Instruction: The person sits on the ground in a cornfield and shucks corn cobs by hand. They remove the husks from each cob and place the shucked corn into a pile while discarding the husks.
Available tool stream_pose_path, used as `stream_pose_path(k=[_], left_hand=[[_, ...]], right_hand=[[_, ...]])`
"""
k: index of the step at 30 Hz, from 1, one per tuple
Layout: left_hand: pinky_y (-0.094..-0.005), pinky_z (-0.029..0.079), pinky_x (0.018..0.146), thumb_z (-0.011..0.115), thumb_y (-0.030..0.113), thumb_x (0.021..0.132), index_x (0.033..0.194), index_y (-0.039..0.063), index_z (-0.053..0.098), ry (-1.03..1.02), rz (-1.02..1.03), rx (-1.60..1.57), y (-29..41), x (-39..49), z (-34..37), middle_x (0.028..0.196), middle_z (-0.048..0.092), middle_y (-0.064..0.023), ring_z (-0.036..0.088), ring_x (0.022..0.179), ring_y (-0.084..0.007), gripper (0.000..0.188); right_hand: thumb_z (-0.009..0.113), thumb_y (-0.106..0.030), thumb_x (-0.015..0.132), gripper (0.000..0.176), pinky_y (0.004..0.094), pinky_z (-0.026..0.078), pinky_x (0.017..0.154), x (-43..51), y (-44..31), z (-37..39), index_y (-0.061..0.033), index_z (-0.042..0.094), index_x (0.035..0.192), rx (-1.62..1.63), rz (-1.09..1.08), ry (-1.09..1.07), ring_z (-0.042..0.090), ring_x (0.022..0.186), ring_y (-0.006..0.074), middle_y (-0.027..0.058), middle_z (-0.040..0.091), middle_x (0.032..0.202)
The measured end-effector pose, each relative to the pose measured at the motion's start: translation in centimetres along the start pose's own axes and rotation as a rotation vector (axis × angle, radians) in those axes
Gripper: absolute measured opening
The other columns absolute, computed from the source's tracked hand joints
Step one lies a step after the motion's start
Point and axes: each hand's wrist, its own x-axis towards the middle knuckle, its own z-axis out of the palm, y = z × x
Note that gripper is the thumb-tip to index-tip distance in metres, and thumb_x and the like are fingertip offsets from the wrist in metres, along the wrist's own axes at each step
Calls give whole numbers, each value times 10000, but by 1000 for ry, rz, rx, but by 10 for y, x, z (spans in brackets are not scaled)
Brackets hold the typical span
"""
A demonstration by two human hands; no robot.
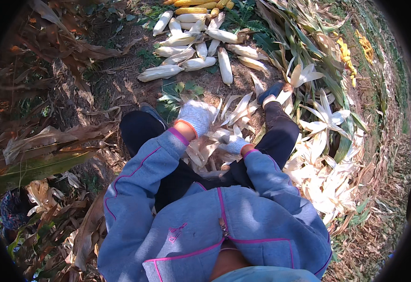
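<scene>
My left hand point(196, 116), in a white knitted glove with an orange cuff edge, is raised over the ground between my bent legs. Its back faces me, so the fingers and anything in them are hidden. Lower and to the right is my right hand point(233, 144), gloved too, beside my right thigh. Pale dry corn husks point(201, 151) lie under and between both hands. The right fingers are at these husks, blurred, and whether they grip one I cannot tell. More loose husks point(239, 109) spread just beyond the hands.
Ears of corn in pale inner husks point(195, 63) lie ahead, with bare yellow cobs point(195, 4) behind them. Cut corn stalks point(307, 46) and a heap of stripped husks point(322, 176) are on the right. Dry leaves point(50, 144) hang at the left. Yellow cobs point(346, 58) lie far right.
</scene>
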Motion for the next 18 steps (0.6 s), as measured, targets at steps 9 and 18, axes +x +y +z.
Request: stream_pose_path(k=[9,18], left_hand=[[-458,517,677,548,208,820,906,111,641,-200,-22,-94,-47,69,19,899,682,-149,676,824,-325,159],[-405,478,662,581,234,795,966,85,575,13,195,-212,-25,75,25,810,589,-87,628,789,-278,227]], right_hand=[[579,-338,871,449,351,461,907,76,55,-3,-23,591,1191,359,265,263,616,1034,280,168,660,1062],[637,-426,787,633,383,434,973,189,134,-70,-57,500,1282,333,546,472,558,1150,319,182,587,1232]])
